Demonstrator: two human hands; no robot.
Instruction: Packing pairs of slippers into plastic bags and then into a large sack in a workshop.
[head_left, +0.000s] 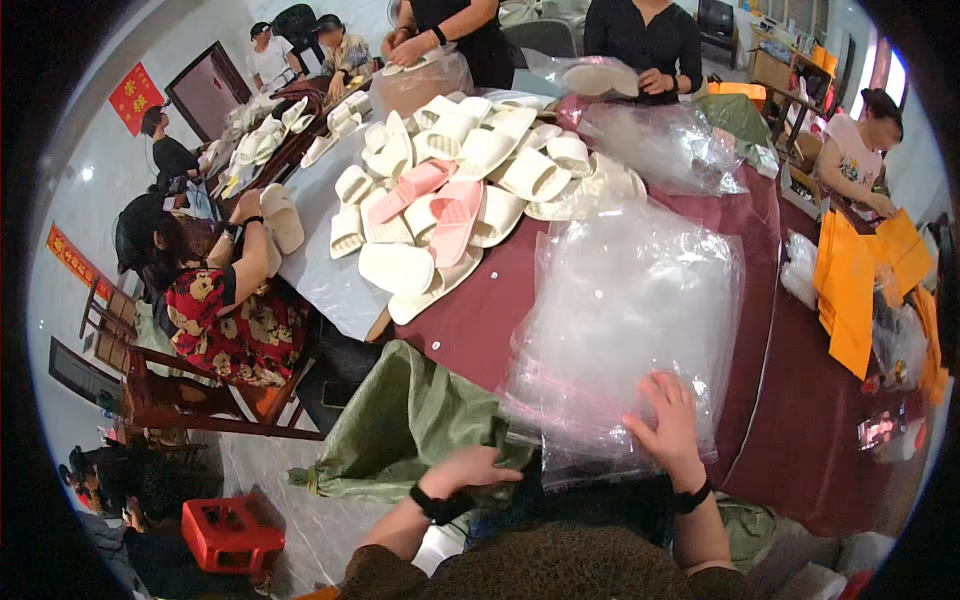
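Note:
My right hand lies flat, fingers spread, on the near edge of a stack of clear plastic bags on the dark red table. My left hand rests at the opening of an olive green woven sack that hangs off the table's near left side; its fingers curl against the sack's edge beside the bag stack. Both wrists wear black bands. Beyond the bags lies a heap of cream and pink slippers.
Several other people sit or stand around the table handling slippers and bags. More crumpled clear plastic lies at the far side. Orange envelopes lie at the right. A red plastic stool and wooden chairs stand at the lower left.

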